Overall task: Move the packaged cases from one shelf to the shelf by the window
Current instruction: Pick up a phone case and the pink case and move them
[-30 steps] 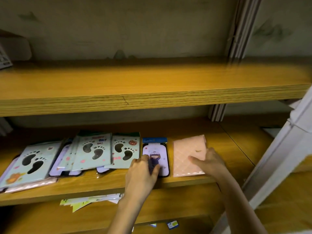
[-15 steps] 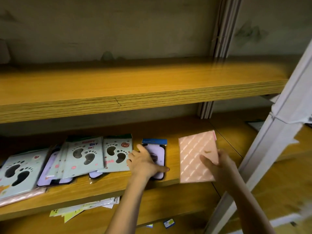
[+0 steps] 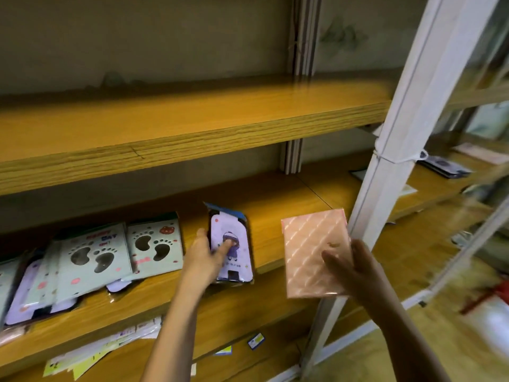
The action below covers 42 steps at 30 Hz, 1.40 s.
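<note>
My right hand (image 3: 348,267) holds a pink quilted packaged case (image 3: 311,249) lifted clear of the middle wooden shelf (image 3: 275,213), tilted toward me. My left hand (image 3: 205,257) grips a purple packaged case (image 3: 234,244) with a cartoon figure and blue header, raised at its far end off the shelf. Several mint-green packaged cases with footprint cutouts (image 3: 96,255) lie overlapping on the shelf to the left. Farther right, beyond a white post, another shelf (image 3: 429,186) carries a few flat packages (image 3: 446,166).
A white upright post (image 3: 396,139) stands just right of the pink case. An upper wooden shelf (image 3: 192,119) overhangs the middle one. Loose papers and cards (image 3: 110,348) lie on the lower shelf. Something red (image 3: 493,293) sits on the floor at the right.
My right hand lifted the pink case off the shelf and carried it right. My left hand closed on the purple case and tipped it up. The view swung right.
</note>
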{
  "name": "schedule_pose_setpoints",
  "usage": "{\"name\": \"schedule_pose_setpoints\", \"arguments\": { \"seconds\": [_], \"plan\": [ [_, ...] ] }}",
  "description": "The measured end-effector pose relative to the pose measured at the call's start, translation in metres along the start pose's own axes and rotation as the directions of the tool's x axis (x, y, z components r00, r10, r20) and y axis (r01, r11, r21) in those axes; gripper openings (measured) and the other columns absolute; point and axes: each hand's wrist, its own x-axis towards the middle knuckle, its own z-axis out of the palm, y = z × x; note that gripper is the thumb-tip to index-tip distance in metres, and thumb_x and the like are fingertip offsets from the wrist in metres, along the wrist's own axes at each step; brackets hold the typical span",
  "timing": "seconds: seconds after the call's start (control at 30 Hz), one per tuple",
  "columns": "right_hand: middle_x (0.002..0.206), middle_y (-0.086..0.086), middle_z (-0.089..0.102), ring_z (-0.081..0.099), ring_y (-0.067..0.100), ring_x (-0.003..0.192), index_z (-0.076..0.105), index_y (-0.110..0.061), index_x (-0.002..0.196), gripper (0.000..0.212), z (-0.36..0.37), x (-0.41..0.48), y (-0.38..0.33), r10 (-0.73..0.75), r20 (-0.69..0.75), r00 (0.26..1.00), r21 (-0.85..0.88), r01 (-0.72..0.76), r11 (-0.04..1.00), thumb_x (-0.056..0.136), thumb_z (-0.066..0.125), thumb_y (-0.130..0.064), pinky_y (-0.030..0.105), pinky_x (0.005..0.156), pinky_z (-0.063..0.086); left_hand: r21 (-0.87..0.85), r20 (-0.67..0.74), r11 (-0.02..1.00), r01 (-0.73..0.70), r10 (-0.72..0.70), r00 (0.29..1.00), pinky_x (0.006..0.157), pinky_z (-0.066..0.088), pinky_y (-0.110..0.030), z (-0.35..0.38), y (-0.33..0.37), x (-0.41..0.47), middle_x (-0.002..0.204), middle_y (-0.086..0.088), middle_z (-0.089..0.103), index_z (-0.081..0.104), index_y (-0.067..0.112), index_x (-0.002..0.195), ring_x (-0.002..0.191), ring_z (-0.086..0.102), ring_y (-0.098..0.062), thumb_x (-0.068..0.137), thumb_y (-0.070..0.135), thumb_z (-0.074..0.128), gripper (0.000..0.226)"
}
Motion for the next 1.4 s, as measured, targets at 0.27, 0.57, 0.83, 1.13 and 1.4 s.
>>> {"name": "schedule_pose_setpoints", "arguments": {
  "seconds": [0.27, 0.57, 0.83, 1.13, 1.4],
  "plan": [
    [0.099, 0.008, 0.061, 0.067, 0.022, 0.082, 0.047, -0.012, 0.111, 0.05, -0.051, -0.028, -0.004, 0.07, -0.065, 0.995, 0.175, -0.058, 0.983, 0.069, 0.064, -0.033, 0.025, 0.056, 0.056, -0.427, 0.165, 0.904, -0.031, 0.111, 0.98, 0.061, 0.059, -0.029, 0.027, 0.037, -0.054, 0.104, -0.003, 0.069, 0.05, 0.028, 0.103, 0.082, 0.071, -0.016, 0.084, 0.029, 0.058, 0.021],
    [0.099, 0.012, 0.064, 0.07, 0.017, 0.073, 0.049, -0.01, 0.112, 0.039, -0.178, -0.038, 0.019, 0.117, -0.163, 0.98, 0.219, -0.079, 0.973, 0.078, 0.063, -0.023, 0.026, 0.054, 0.057, -0.515, 0.23, 0.854, -0.072, 0.219, 0.948, 0.051, 0.058, -0.025, 0.12, 0.108, -0.101, 0.072, 0.015, 0.073, 0.048, 0.038, 0.085, 0.067, 0.071, -0.005, 0.083, 0.026, 0.057, 0.015],
    [0.098, 0.012, 0.065, 0.071, 0.015, 0.071, 0.049, -0.009, 0.115, 0.043, -0.296, -0.021, 0.05, 0.11, -0.158, 0.981, 0.249, -0.068, 0.966, 0.076, 0.064, -0.022, 0.024, 0.053, 0.056, -0.51, 0.217, 0.855, -0.094, 0.233, 0.948, 0.066, 0.059, -0.042, 0.228, 0.172, -0.126, 0.093, 0.004, 0.072, 0.053, 0.03, 0.099, 0.078, 0.072, -0.017, 0.075, 0.032, 0.06, 0.026],
    [0.099, 0.008, 0.064, 0.071, 0.019, 0.074, 0.05, -0.014, 0.112, 0.042, -0.38, 0.016, 0.079, 0.137, -0.206, 0.969, 0.277, -0.076, 0.958, 0.074, 0.067, -0.024, 0.029, 0.058, 0.059, -0.457, 0.189, 0.882, -0.112, 0.219, 0.957, 0.062, 0.059, -0.038, 0.332, 0.217, -0.104, 0.101, -0.001, 0.07, 0.052, 0.023, 0.096, 0.08, 0.072, -0.015, 0.082, 0.031, 0.059, 0.017],
    [0.097, 0.008, 0.064, 0.07, 0.023, 0.078, 0.052, -0.014, 0.107, 0.04, -0.433, 0.084, 0.102, 0.147, -0.237, 0.96, 0.259, -0.083, 0.962, 0.071, 0.068, -0.025, 0.035, 0.061, 0.06, -0.465, 0.206, 0.879, -0.107, 0.225, 0.952, 0.061, 0.059, -0.031, 0.407, 0.265, -0.042, 0.097, 0.002, 0.07, 0.052, 0.03, 0.094, 0.08, 0.071, -0.014, 0.084, 0.028, 0.058, 0.012]
  ]
}}
